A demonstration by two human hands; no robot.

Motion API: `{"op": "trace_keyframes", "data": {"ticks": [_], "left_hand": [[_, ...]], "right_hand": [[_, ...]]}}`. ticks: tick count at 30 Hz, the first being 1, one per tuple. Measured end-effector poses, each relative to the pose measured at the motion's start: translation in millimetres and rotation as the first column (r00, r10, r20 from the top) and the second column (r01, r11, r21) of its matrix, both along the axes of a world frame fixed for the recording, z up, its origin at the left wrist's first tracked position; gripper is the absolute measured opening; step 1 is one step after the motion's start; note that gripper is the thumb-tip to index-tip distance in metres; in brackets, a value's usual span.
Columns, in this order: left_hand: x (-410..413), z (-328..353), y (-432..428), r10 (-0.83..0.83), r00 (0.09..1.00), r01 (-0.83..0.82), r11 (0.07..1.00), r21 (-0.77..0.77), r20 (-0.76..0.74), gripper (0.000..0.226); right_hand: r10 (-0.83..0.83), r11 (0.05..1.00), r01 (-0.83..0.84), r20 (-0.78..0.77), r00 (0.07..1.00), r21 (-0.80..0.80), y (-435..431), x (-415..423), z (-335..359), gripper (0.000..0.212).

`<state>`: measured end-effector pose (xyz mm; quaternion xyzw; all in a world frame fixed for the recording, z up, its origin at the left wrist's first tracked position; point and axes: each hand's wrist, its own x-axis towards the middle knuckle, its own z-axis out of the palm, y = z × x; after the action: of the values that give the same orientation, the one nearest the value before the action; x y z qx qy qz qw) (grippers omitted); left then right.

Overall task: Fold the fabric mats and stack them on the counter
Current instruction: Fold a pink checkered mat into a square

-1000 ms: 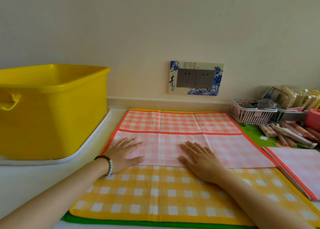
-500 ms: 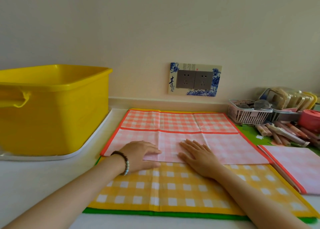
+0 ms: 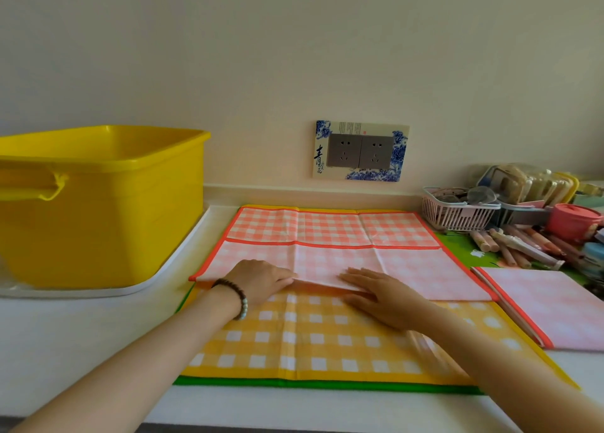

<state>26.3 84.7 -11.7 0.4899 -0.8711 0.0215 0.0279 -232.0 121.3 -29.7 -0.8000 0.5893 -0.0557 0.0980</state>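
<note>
Leftward no longer: the left hand has slid from the near-left corner of the pink checked mat to the middle of its near fold. Its fingers, flat a second ago, now curl round that folded edge and lift it slightly. The right hand has hardly shifted; it lies flat on the same fold, fingers straight and close together, pressing down. I judge this to be the start of the second fold, with the right hand as anchor.

The pink mat lies in the middle of the counter, its near half turned back to show the pale underside, on top of a yellow checked mat and a green mat of which only the border shows. An already folded pink mat sits toward the counter's right edge, partly cut off.

The left fingertips are hidden beneath the fold, so their hold underneath cannot be judged. The right forearm covers part of the yellow mat.
</note>
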Motion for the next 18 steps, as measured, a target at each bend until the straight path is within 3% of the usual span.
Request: {"op": "trace_keyframes", "data": {"ticks": [7,11,14,16,17,18], "left_hand": [[11,11,-4,-0.002,0.986,0.025,0.991,0.133,-0.169,0.037],[15,32,-2,0.002,0.949,0.09,0.956,0.278,-0.315,0.038],[18,61,11,0.018,0.978,0.081,0.884,0.46,-0.206,0.051],[21,83,11,0.066,0.973,0.042,0.892,0.45,-0.22,0.057],[20,95,11,0.222,0.911,-0.038,0.885,0.464,-0.349,0.064],[20,101,9,0.387,0.782,-0.113,0.859,0.5,-0.488,0.068]], "right_hand": [[-0.051,0.999,0.051,0.012,0.999,-0.009,21,-40,21,0.039],[-0.043,0.999,0.041,0.139,0.989,0.018,27,-54,44,0.023],[0.013,0.991,-0.032,0.152,0.988,0.129,31,-59,64,0.039],[0.032,0.973,-0.059,0.122,0.992,0.224,33,-59,78,0.039],[0.038,0.961,-0.071,0.125,0.991,0.268,34,-59,85,0.038],[0.049,0.949,-0.091,0.143,0.988,0.302,34,-58,92,0.037]]}}
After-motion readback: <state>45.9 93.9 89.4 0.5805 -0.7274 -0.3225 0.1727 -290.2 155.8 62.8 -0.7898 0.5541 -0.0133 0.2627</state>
